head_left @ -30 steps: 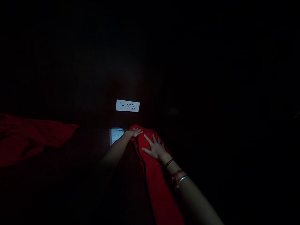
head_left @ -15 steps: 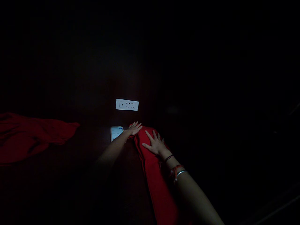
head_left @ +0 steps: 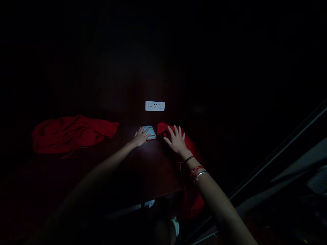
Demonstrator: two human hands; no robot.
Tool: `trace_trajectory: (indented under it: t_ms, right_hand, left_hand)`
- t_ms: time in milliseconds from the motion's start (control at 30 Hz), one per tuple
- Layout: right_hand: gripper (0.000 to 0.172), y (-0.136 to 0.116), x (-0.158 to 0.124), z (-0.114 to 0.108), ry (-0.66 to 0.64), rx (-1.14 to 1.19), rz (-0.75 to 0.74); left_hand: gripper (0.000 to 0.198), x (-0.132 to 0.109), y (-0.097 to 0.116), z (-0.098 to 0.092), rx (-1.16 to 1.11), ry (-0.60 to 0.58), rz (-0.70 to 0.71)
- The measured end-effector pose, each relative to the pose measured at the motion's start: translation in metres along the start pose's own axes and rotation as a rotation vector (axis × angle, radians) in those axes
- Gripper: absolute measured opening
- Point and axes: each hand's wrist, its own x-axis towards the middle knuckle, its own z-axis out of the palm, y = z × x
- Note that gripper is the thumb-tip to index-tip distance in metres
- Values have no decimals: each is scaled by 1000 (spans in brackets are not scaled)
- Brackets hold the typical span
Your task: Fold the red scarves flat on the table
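Note:
My left hand (head_left: 141, 137) rests with fingers apart at the left side of a lit smartphone (head_left: 151, 133), covering part of its screen. The phone lies on a dark reddish table (head_left: 155, 170). My right hand (head_left: 176, 140) is spread, palm down, over a red cloth (head_left: 192, 149) at the table's right end. Whether it presses on the cloth or hovers just above, I cannot tell. That cloth hangs down past the table's front edge. Several bands and a silver bangle (head_left: 203, 173) circle my right wrist.
Another crumpled red cloth (head_left: 74, 134) lies on the left of the table. A white wall socket (head_left: 155, 106) is above the phone. Pale diagonal edges (head_left: 278, 149) run at the right. Under the table's front edge are light objects, too dark to name. Most surroundings are black.
My left hand has left the red cloth and moved left to the phone. The right hand stays at the cloth. The view has shifted, showing more of the table's front edge.

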Motion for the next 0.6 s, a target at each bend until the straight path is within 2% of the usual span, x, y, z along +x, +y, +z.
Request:
trace_trajectory:
  t_ms: [67, 167, 267, 367, 600]
  right_hand:
    - [60, -32, 0, 8, -24, 55, -78]
    - [55, -78, -2, 34, -169, 118, -175]
    - [54, -113, -3, 63, -272, 167, -226]
    - [53, -132, 2, 83, -289, 195, -254]
    - [50, -143, 16, 98, -216, 202, -335]
  left_hand:
    - [53, -40, -36, -10, 59, 36, -97]
    - [53, -94, -86, -22, 154, 80, -244]
    - [52, -132, -117, -31, 222, 106, -347]
    - [50, -146, -127, -36, 271, 166, -425]
    - [50, -140, -123, -33, 358, 209, -495]
